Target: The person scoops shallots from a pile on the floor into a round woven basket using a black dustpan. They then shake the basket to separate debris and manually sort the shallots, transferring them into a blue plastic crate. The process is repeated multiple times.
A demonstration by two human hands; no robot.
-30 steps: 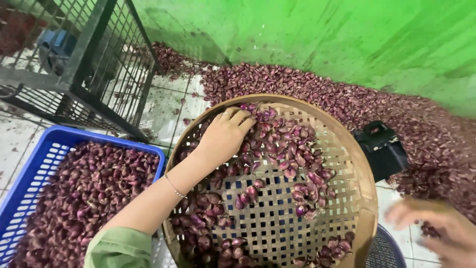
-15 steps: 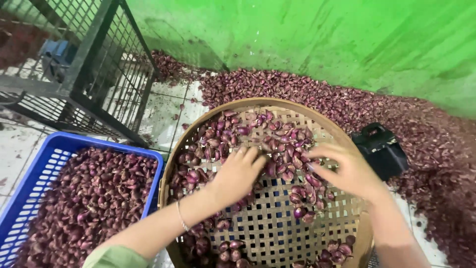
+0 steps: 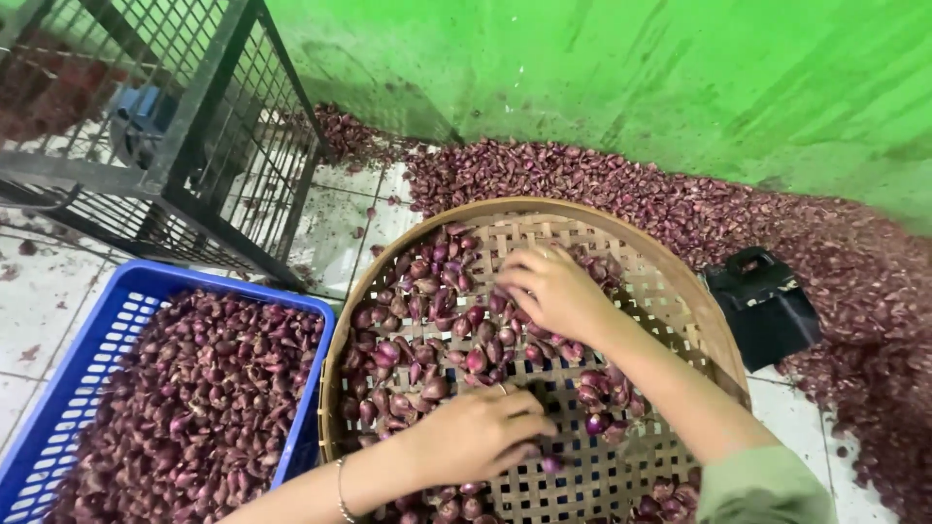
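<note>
Head view. Round woven tray at centre, part covered with shallots, thickest on its left half. Left hand low on tray, palm down, fingers curled loosely over shallots near the bare weave; whether anything is pinched, cannot tell. Thin bracelet at left wrist. Right hand higher, palm down, fingers bent and spread among shallots at tray's middle top; grip on any single one not visible. Green sleeve at lower right. Blue crate just left of tray, touching its rim, filled with shallots. Black wire cage upper left on tiled floor. Loose heap of shallots along green wall, behind and right of tray. Black box just right of tray, at heap's edge.
</note>
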